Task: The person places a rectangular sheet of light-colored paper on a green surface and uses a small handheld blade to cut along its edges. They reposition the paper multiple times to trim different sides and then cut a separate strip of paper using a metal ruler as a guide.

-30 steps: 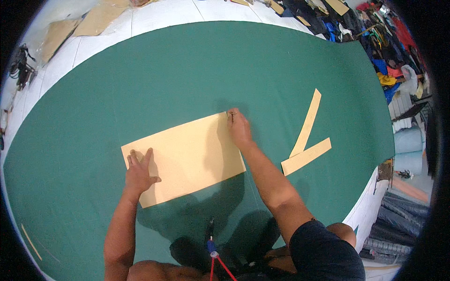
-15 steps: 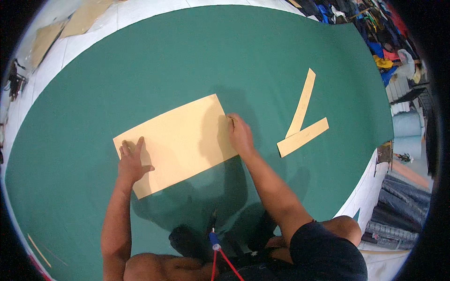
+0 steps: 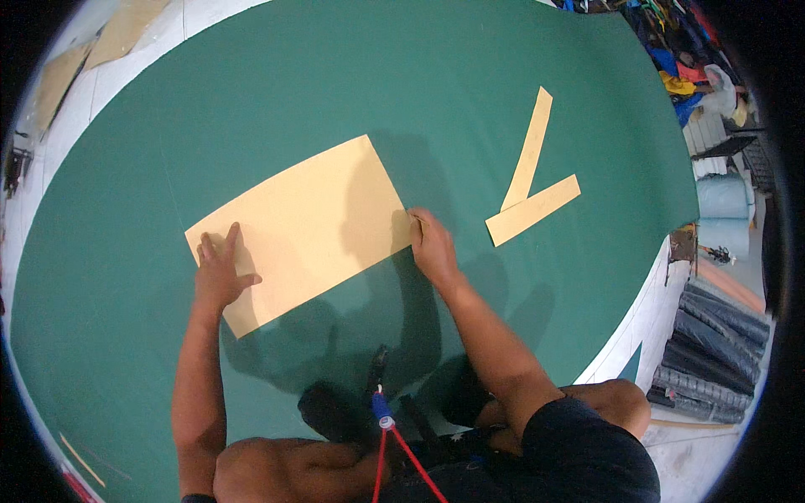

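A tan rectangular card sheet (image 3: 310,218) lies flat and slanted on a large green sheet of material (image 3: 277,101). My left hand (image 3: 220,275) rests on its left end, palm down with the fingers spread. At the card's right edge, close to the near right corner, is my right hand (image 3: 432,243). Its fingers are pinched together against that edge; whatever they hold, if anything, is too small to make out. To the right lie two narrow tan strips: an upright strip (image 3: 530,147) and a slanted strip (image 3: 537,208) over its lower end.
Dark wrapped rolls (image 3: 700,352) lie on the floor at the right. Beyond the green sheet's far right edge is a pile of colourful scraps (image 3: 679,71). Brown cardboard pieces (image 3: 126,33) sit at the far left. A red cord (image 3: 411,461) hangs in front of me.
My right hand has slid along the card's right edge toward the near corner. My left hand keeps its place on the card. The whole view has shifted slightly.
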`<move>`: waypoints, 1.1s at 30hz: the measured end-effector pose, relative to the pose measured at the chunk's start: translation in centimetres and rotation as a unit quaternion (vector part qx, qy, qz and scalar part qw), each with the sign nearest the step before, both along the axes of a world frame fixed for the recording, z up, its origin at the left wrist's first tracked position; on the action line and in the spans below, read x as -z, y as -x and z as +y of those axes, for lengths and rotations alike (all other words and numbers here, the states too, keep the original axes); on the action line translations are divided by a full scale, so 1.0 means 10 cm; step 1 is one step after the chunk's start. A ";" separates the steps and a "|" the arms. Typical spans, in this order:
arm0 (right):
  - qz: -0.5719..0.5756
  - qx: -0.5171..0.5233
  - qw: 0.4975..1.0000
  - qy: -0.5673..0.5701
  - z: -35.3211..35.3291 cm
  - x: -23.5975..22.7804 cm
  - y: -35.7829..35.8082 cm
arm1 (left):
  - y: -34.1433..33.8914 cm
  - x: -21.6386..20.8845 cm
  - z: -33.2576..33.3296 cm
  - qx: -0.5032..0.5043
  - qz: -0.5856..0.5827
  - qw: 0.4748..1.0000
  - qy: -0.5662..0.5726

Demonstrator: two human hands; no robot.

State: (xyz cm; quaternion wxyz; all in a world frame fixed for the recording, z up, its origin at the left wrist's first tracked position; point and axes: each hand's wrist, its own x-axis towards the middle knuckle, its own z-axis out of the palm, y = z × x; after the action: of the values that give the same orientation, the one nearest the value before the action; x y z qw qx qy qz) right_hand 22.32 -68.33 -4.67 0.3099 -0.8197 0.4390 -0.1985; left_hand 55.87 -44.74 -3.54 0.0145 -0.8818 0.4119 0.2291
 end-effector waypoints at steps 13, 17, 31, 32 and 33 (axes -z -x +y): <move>0.043 0.011 0.999 0.020 0.23 0.01 0.34 | -0.03 -0.05 -0.03 -0.009 0.031 0.999 -0.011; 0.044 0.003 0.999 0.022 0.24 0.00 0.38 | -0.04 -0.05 -0.02 -0.007 0.009 1.000 -0.014; -0.073 0.186 0.978 0.054 -0.49 0.03 0.94 | 0.13 -0.04 0.35 -0.010 -0.035 0.999 0.021; -0.033 0.166 0.979 0.109 -0.63 0.03 1.07 | 0.21 -0.10 0.41 -0.008 -0.053 0.999 0.007; 0.008 0.146 0.976 0.164 -0.76 0.01 1.22 | 0.24 -0.13 0.46 -0.025 -0.058 0.998 0.001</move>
State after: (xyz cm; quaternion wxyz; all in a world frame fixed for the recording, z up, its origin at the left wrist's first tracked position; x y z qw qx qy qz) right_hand 10.15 -75.96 -4.77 0.1355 -0.7879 0.5180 -0.3042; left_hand 53.45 -40.13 -2.22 0.0318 -0.9038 0.3881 0.1776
